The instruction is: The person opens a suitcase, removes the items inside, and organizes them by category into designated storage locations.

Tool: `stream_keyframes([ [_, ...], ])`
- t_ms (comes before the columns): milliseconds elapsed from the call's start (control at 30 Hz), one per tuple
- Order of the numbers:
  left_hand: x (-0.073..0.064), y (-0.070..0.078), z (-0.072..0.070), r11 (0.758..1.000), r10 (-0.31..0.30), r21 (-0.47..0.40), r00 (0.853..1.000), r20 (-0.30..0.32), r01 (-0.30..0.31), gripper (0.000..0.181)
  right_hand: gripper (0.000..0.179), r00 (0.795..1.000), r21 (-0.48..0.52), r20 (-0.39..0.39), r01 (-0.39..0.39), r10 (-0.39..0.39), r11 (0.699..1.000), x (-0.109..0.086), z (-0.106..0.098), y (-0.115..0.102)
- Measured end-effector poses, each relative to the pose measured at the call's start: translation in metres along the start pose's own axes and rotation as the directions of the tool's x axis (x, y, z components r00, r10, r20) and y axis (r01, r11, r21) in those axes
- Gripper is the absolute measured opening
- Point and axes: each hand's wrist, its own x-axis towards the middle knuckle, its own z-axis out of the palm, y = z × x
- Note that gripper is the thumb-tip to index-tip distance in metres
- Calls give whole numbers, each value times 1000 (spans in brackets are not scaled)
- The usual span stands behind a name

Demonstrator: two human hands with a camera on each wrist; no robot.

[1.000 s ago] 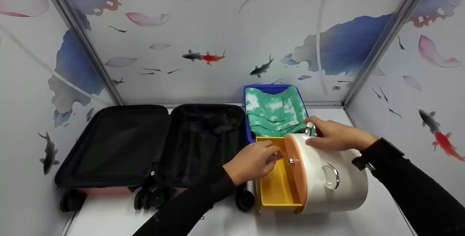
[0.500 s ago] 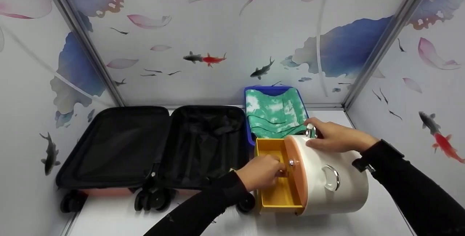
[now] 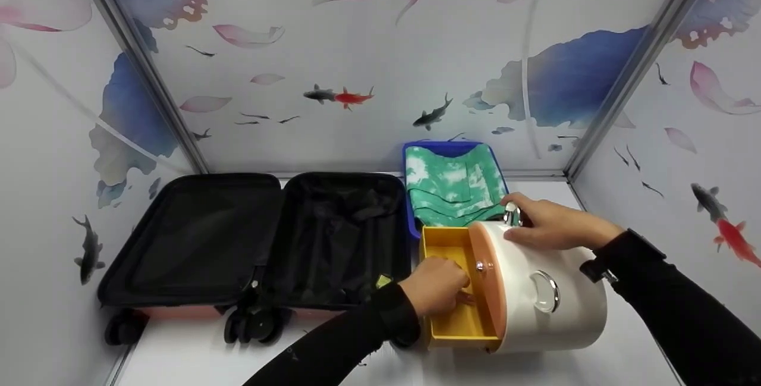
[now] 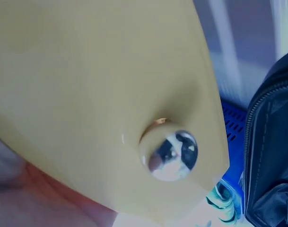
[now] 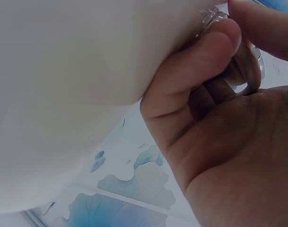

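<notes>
A white box [image 3: 565,303] with a rounded body lies on its side, its peach end panel [image 3: 492,308] facing left. A yellow drawer [image 3: 458,329] sits against that panel. My left hand [image 3: 437,285] reaches down into the drawer, fingers bent; I cannot tell whether they hold anything. In the left wrist view a shiny knob [image 4: 171,156] stands out from the panel, with only a blurred bit of the hand at lower left. My right hand [image 3: 547,223] grips the metal handle [image 3: 512,215] on the box's upper side. In the right wrist view its fingers [image 5: 191,66] curl in against the box.
An open black suitcase [image 3: 196,237] spreads along the left, wheels [image 3: 255,326] toward me. Near my left sleeve shows a small yellow-green item [image 3: 383,281]. Behind the drawer, a blue basket [image 3: 410,213] holds folded green-and-white cloth [image 3: 455,181]. Printed panels wall in three sides.
My left hand has gone from above the drawer's edge down into it, moving slightly toward me. The right hand keeps its grip on the handle. The yellow-green item has come into sight.
</notes>
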Motion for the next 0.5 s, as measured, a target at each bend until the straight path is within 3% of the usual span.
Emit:
stream_keyframes([
  [167, -7, -10, -4, 998, -14, -61, 990, -139, 5, 36, 66, 1000, -2, 1, 6, -6, 1000, 1, 0, 0],
  [333, -21, -32, -17, 985, -83, -170, 943, -321, 29, 18, 64, 1000, -11, -1, 11, -11, 1000, 2, 1, 0],
  [400, -27, -42, -22, 970, -130, -238, 931, -342, 48, 15, 63, 1000, -14, -4, 9, -9, 1000, 1, 0, 0],
  [500, -37, -55, -26, 936, -208, -338, 926, -314, 96, 17, 64, 1000, -15, -7, 10, -10, 1000, 1, 0, 1],
])
